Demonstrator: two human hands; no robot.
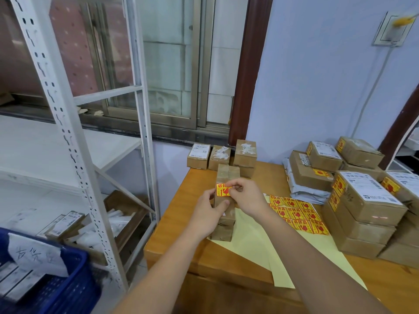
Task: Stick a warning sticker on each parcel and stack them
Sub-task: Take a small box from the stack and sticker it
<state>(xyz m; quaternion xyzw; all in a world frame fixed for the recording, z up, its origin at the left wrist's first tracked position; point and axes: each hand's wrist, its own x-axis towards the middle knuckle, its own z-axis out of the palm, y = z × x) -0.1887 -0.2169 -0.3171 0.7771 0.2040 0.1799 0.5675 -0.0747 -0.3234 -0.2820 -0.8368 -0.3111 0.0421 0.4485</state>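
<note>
Holding a tall parcel [225,201] from the left, the left hand [207,217] has its thumb laid across the front face and the other fingers wrapped round the far side. Right hand [246,197] comes in from the right, fingertips pinching the right edge of a sticker [223,189], red and yellow, which lies on the parcel's upper front face; whether it is fully stuck down, cannot tell. Parcel stands on end between the two hands, on top of another box [221,232] at the table's left edge. Under and right of that box, a pale yellow backing sheet [256,243] spreads toward the viewer. Just right of the right wrist, a sheet of stickers [297,214] lies flat, several rows, same red and yellow. Table [172,225] is orange-brown wood. At its far edge, near the window, a row of small boxes [221,157], some with white labels or tape. Right side of the table: stacked boxes [362,205], many already bearing stickers on their faces, with a grey mailer bag [308,193] under one pile. Left of the table, a white metal rack [68,123] with shelves, cartons on its lower level. Blue crate [72,288] at bottom left, a handwritten paper tag on its rim.
</note>
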